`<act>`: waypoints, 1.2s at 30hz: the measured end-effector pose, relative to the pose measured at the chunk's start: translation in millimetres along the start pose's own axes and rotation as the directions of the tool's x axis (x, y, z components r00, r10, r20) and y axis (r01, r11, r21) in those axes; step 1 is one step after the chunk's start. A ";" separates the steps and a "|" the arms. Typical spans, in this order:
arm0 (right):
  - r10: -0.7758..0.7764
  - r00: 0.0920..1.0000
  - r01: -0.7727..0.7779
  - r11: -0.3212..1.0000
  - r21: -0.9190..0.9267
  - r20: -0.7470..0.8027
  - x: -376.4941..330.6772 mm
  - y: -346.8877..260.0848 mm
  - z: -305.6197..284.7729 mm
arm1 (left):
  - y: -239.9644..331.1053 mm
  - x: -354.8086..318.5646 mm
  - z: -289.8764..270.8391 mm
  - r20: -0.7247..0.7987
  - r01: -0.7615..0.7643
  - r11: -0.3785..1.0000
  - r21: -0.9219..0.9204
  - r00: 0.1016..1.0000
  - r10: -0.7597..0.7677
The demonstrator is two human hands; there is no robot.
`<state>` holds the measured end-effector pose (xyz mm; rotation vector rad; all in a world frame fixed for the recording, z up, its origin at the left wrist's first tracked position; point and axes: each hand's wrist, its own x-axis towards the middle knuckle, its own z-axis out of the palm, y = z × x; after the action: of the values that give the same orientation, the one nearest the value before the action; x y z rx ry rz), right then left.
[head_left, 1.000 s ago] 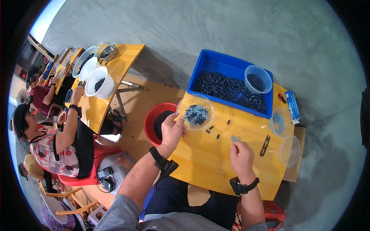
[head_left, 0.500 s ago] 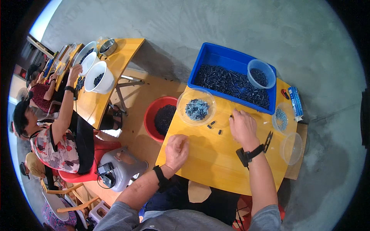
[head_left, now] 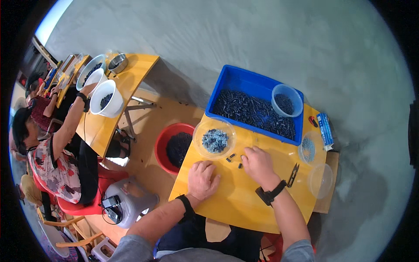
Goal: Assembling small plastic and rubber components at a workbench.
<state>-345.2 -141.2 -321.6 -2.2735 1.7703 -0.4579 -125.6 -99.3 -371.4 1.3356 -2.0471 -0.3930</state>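
So the person at the yellow worktop [head_left: 244, 196] has both hands down flat-ish on it. The left hand [head_left: 203, 179] sits loosely curled near the worktop's left edge, palm down, and I can't see anything in it. The right hand [head_left: 258, 163] is further in toward the middle, fingers bent over a few small dark pieces [head_left: 233, 159] scattered loose on the wood, just in front of the clear bowl [head_left: 214, 139]. Whether the fingertips already have one pinched, I can't tell from here; the hand covers that spot.

The clear bowl holds a little heap of greyish-blue bits and sits at the far left corner, touching the blue crate [head_left: 255, 111], which is full of the same dark pieces along the far edge. A smaller round tub [head_left: 286, 99] rests inside the crate at its right end. Small snips [head_left: 293, 174] lie to the right of the wrist, and two more clear dishes [head_left: 321, 179] sit by the right edge. A red basin [head_left: 174, 146] is down beside the left edge, off the worktop.

If you ask me, the trick is taking the loose bits one at a time with the fingertips and keeping the other hand resting for balance, so none get flicked off the edge into the basin.
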 end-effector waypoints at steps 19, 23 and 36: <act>0.679 0.728 -0.573 0.679 0.460 -0.096 49.2 110.3 -99.9 | 8.1 5.8 0.7 0.096 0.083 0.992 0.094 0.991 -0.092; 0.804 0.581 -0.683 0.397 0.613 0.128 56.6 137.3 -88.6 | 17.8 10.7 -0.9 0.162 0.092 0.991 0.099 0.981 -0.107; 0.856 0.516 -0.473 0.259 0.842 0.026 95.2 146.2 -51.2 | 24.6 14.7 -0.1 0.233 0.114 0.965 0.236 0.958 -0.169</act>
<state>-474.6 -268.9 -316.7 -0.6303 1.9638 -1.2990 -146.7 -101.7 -352.1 1.6462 -2.2616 -0.4268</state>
